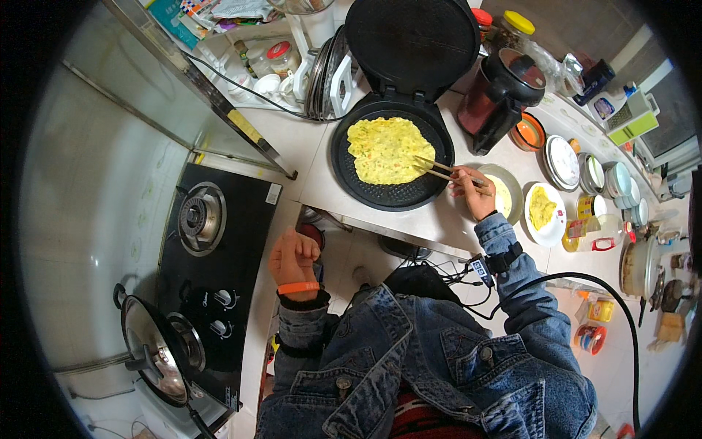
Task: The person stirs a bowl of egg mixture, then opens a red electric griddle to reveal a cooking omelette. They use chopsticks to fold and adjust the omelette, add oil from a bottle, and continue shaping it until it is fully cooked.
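Observation:
My right hand (pixel 476 193) grips a pair of wooden chopsticks (pixel 447 169), whose tips touch the right edge of a yellow egg pancake (pixel 388 151). The pancake lies flat on the dark lower plate of an electric griddle (pixel 392 196); the round lid (pixel 412 38) stands raised behind it. Beside my right hand is a bowl (pixel 507 189) with pale yellow batter in it. A white plate (pixel 545 233) to its right bears a folded piece of pancake. My left hand (pixel 295 255), with an orange wristband, hangs in front of the counter with fingers curled, holding nothing visible.
A black gas hob (pixel 233 230) with a lidded wok (pixel 153 351) lies to the left. An electric kettle-like appliance (pixel 493 99) stands right of the griddle. Bowls, stacked plates (pixel 562 159) and an oil bottle (pixel 576 233) line the counter at right. A black cable (pixel 620 302) loops at my right.

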### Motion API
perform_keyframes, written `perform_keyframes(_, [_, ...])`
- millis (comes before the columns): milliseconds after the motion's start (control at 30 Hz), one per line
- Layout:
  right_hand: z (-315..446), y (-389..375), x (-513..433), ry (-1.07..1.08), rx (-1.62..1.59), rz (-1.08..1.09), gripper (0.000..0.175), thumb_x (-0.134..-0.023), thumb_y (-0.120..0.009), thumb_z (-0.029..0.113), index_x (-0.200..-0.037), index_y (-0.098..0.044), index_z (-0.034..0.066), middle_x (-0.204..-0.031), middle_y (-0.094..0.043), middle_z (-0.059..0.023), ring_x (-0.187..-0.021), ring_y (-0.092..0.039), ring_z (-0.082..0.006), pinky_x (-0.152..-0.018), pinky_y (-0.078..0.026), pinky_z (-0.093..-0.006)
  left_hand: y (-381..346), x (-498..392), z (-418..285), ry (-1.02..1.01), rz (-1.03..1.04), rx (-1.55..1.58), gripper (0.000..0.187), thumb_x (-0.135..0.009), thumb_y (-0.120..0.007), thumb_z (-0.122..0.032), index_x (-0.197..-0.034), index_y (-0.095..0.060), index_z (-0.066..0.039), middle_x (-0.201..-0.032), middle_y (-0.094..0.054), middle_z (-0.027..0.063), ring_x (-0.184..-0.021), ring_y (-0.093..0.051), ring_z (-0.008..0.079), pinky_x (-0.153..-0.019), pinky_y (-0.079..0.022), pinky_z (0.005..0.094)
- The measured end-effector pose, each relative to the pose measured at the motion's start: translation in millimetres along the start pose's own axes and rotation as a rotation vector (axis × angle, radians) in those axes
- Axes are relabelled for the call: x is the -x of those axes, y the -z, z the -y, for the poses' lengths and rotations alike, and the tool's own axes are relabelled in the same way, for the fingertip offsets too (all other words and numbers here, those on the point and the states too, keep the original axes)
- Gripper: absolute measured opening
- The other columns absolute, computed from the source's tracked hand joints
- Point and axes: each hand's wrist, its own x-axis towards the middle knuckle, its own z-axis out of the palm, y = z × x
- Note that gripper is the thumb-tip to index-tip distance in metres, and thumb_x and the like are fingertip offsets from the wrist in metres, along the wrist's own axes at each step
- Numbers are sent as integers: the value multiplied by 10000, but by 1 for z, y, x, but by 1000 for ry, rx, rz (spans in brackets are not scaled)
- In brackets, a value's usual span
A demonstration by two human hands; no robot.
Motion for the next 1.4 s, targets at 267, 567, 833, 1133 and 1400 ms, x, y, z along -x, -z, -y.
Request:
perform_keyframes(267, [-2, -2, 12, 8, 2, -54, 282, -892, -503, 200, -1038, -570, -33, -852, -612, -118, -702, -610, -159, -552, -525, -255, -5, 2, -2, -2, -4, -25, 328, -872, -531, -222, -600, -390, -108, -549, -343, 5, -510, -370, 127, -475, -334, 261])
perform_keyframes(567, [0, 1, 15, 57, 94, -128, 288, -885, -518, 218, -999, -587, -37, -811, -626, -116, -670, -617, -148, -546, -518, -251, -12, -3, -9, -20, 70, 6, 323, -879, -522, -205, -599, -397, -103, -559, -371, 9, -512, -373, 124, -484, -346, 262])
perform_keyframes(833, [-4, 3, 17, 21, 57, -149, 278, -883, -522, 218, -999, -588, -27, -813, -629, -118, -675, -622, -152, -547, -516, -249, -16, -4, -7, -21, 91, 10, 317, -883, -517, -205, -610, -399, -94, -553, -370, 15, -508, -374, 127, -476, -346, 268])
perform_keyframes(1133, [13, 21, 57, -14, -48, -205, 314, -899, -493, 245, -1025, -573, -31, -874, -611, -126, -720, -619, -173, -571, -521, -253, -17, -13, 9, 25, 35, 15, 312, -860, -546, -206, -606, -400, -100, -556, -371, 16, -514, -378, 135, -481, -343, 267])
perform_keyframes(1400, [24, 19, 78, -2, -14, -252, 328, -898, -490, 249, -1011, -576, -47, -858, -614, -133, -709, -621, -171, -569, -520, -250, -27, -17, 17, 29, 97, 28, 317, -867, -527, -170, -594, -386, -94, -545, -352, 9, -508, -361, 125, -477, -334, 263])
